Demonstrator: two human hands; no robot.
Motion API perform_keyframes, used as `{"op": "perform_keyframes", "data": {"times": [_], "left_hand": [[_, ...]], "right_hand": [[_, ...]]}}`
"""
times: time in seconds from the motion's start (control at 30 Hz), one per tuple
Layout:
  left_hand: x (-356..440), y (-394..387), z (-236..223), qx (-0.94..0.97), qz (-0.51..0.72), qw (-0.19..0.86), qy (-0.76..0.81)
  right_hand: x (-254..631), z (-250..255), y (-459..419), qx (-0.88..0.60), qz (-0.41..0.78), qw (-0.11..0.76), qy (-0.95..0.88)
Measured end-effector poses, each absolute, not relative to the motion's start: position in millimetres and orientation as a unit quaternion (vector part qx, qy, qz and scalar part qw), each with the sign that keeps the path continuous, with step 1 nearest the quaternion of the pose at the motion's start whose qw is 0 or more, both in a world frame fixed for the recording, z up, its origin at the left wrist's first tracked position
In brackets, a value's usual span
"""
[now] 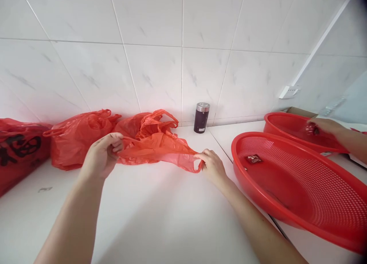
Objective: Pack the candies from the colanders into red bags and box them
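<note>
While I stretch the red plastic bag (pixel 160 147) over the worktop (pixel 149 218), the fingers of my left hand (pixel 100 157) are clamped on its left edge, and those of my right hand (pixel 212 164) pinch its other end, just beside a handle loop (pixel 197 167). Thin film like this, I judge, wants an even, gentle pull with both hands at one height, so the edge lies straight without tearing at the loop; a broader pinch at the right would spread the strain. On my right stands a perforated red basket (pixel 327 180), with a small dark packet (pixel 254 159) and a pale scrap at its far left end, its floor otherwise mostly bare. Beyond my left hand sit a bulging red bag (pixel 78 141) and, further left, one with black lettering (pixel 21 147); what they contain is hidden. Just behind the stretched film lies bunched red plastic (pixel 156 122), and I cannot tell whether it is the same bag. Near the wall a dark tumbler (pixel 201 119) stands upright, lid on. Past my basket, a co-worker's hand (pixel 323 125) reaches into a second red basket (pixel 289 131), holding something dark too small to make out; behind that shows a cardboard box (pixel 301 111).
</note>
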State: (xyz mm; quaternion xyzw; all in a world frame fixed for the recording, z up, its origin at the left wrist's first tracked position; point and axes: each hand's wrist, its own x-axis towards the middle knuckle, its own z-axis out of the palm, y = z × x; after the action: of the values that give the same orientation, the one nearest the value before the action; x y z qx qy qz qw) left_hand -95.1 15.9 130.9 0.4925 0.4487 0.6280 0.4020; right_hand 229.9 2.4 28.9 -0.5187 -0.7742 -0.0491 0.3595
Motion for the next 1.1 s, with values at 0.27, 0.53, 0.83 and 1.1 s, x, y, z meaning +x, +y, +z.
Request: {"op": "perform_keyframes", "data": {"times": [0.27,0.53,0.83,1.1], "left_hand": [[-29,-9,113,0.709,0.41,-0.104,0.565],[12,2,54,0.78,0.305,-0.162,0.522],[-66,37,70,0.676,0.248,-0.102,0.687],[-32,0,100,0.731,0.211,-0.016,0.649]], "right_hand": [[228,28,2,-0.546,-0.069,0.395,-0.735],[198,46,-28,-0.313,0.015,0.528,-0.79],[222,56,-14,-0.417,-0.037,0.516,-0.747],[218,123,-78,-0.357,-0.064,0.655,-0.663]]}}
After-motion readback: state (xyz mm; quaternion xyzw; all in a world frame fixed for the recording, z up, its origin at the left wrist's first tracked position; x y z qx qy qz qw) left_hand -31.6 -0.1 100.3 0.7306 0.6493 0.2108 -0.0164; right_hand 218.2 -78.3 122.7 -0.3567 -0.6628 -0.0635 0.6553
